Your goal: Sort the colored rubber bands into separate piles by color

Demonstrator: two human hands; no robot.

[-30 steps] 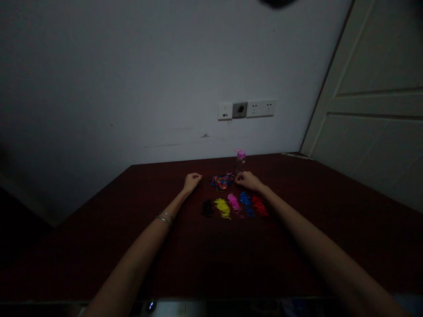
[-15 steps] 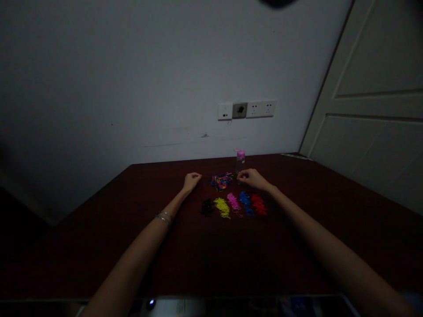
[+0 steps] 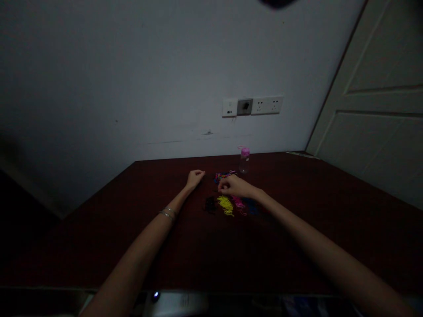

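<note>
1. The right hand [image 3: 233, 186] is hovering between the mixed pile [image 3: 220, 177] and the colour piles, partly covering the mixed pile. Its fingers are bending in toward the thumb as if for a fine pinch; whether a strand is sitting between them is too dark and small to tell.
2. The left hand [image 3: 195, 177] is resting on the desk [image 3: 198, 251], just left of the mixed pile. Its fingers are curling loosely, thumb near forefinger; I cannot tell whether they are pinching anything. It is probably lying there to be close to the strands without blocking them.
3. The mixed pile is lying tangled beyond the row, in several colours.
4. Nearer the person, the black pile [image 3: 210, 205], yellow pile [image 3: 226, 205], pink pile [image 3: 238, 203] and blue pile [image 3: 252, 207] are forming a row from left to right. Each is holding one colour, and the spacing is presumably serving to stop strands mingling. The right arm is shading the blue pile.
5. The bottle [image 3: 244, 165], the one container on the desk, is standing upright behind the right hand, its pink cap on. Its wall is looking clear; whether it is holding liquid, I cannot tell.
</note>
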